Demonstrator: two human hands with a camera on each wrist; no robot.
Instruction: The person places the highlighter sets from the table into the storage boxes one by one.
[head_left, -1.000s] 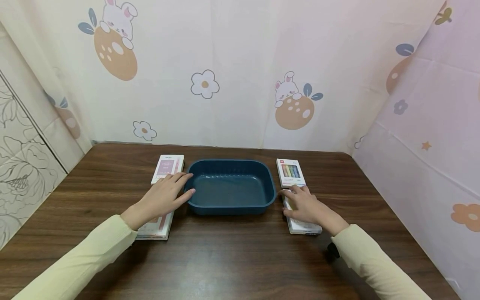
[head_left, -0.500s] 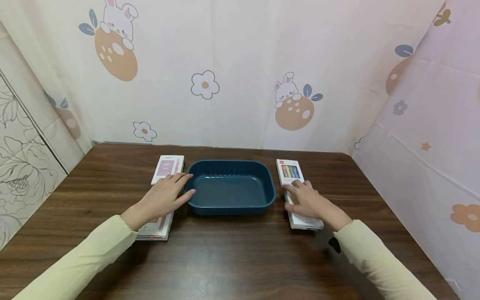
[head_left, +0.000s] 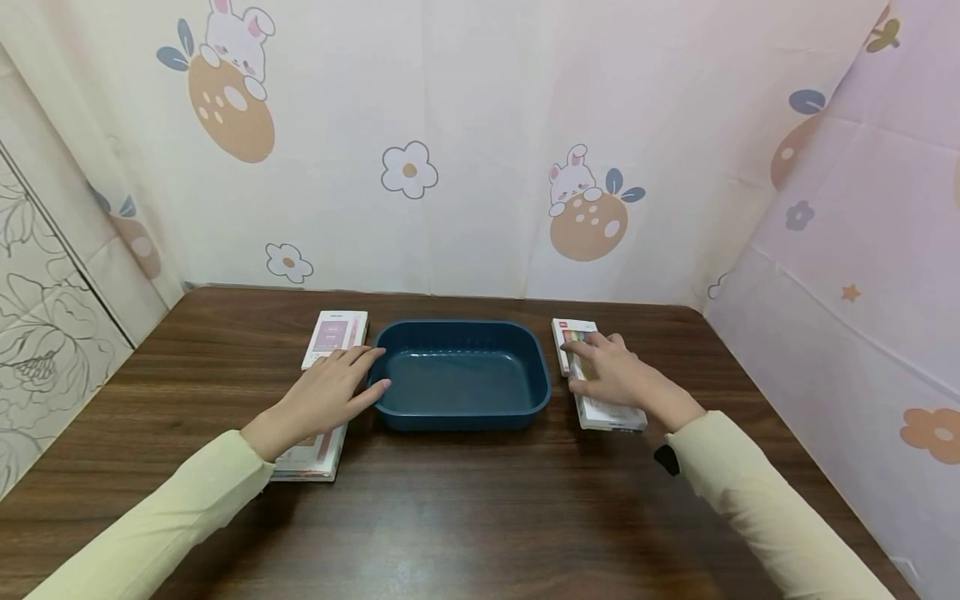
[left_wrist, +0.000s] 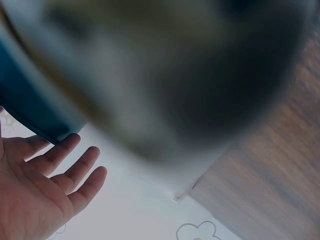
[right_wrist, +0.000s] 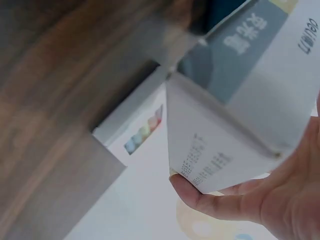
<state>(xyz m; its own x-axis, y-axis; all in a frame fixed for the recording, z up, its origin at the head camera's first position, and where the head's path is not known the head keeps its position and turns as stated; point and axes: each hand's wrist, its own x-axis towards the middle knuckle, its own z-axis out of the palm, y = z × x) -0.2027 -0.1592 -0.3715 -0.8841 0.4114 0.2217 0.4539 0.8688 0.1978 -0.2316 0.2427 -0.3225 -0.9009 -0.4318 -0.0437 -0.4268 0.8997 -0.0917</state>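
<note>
We log: right hand (head_left: 621,375), fingers grasping a white box (head_left: 609,415), near a second box (head_left: 573,332); left hand (head_left: 330,390), fingers relaxed, at the blue tray (head_left: 462,422) rim.

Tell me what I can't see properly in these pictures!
- Head view: the right hand covers part of the held white box.
- Head view: the left hand hides part of the near left box.
- Head view: small print on the far left box is too tiny.
- Left wrist view: a blurry shape blocks the middle; the blue basin is cut off by the left edge.
</note>
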